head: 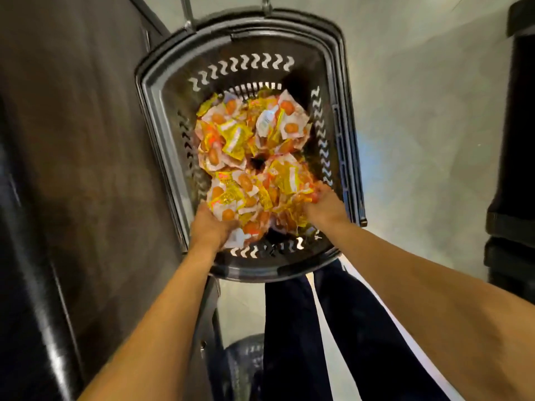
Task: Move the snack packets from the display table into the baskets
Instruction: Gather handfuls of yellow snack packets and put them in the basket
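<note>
Packets: small crinkly plastic snack packets [249,146] in yellow, white and orange. Many white ones carry a picture of a round orange snack, and the yellow ones show a pale panel. One turned-over packet shows a white back with fine print, too blurred to read. They lie loose and jumbled at every angle, overlapping.

Location: all the packets in view are inside a dark grey plastic shopping basket [150,91], heaped over most of its floor. A dark gap shows near the middle of the heap and another at the near end. The heap sits well below the rim.

Basket: rounded-rectangle shape with a thick moulded rim and rows of wavy slots cut through all four walls. Light shows through the slots. Two grey metal handle bars [186,10] rise past the far rim.

Hands: both bare forearms reach down over the near rim. The left hand [211,227] is sunk into the near-left part of the heap, back of the hand up, its fingers buried under packets. The right hand [325,205] is in the near-right part against the side wall, its fingertips among the packets and blurred. I cannot tell whether either hand's fingers are grasping or loose.

Surroundings: a dark brown wood-grain panel [72,140] on the left, pale grey floor [419,140] on the right, and black stacked units [515,169] at the right edge. The person's dark navy trousers [292,328] show below the basket.
</note>
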